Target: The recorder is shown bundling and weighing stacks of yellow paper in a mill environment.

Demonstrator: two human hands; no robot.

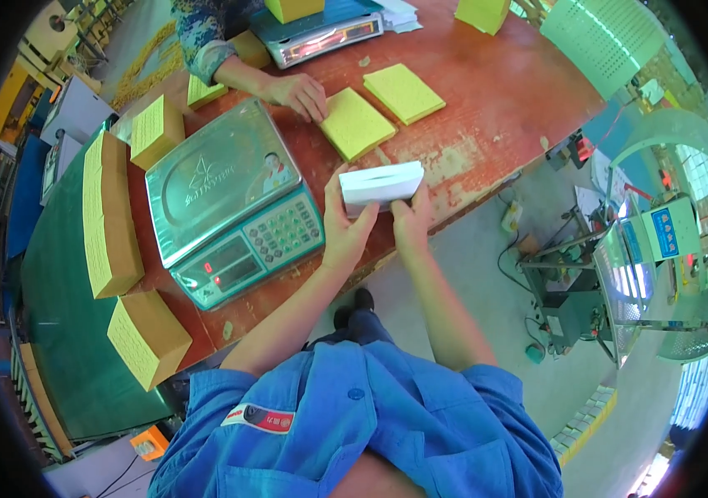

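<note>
My left hand and my right hand hold a small stack of white paper between them, above the table's near edge. The thumbs press on its near side, and a dark gap runs along its top edge. Just beyond it, a yellow stack of paper lies flat on the table, touched by a co-worker's hand. A second yellow stack lies to the right of that one. Left of my hands stands a digital weighing scale with a bare metal pan.
The worn red table spreads in front of me. Along its left side stand yellow paper blocks, with another block nearer me. A second scale sits at the far side. Machinery with a metal frame stands right.
</note>
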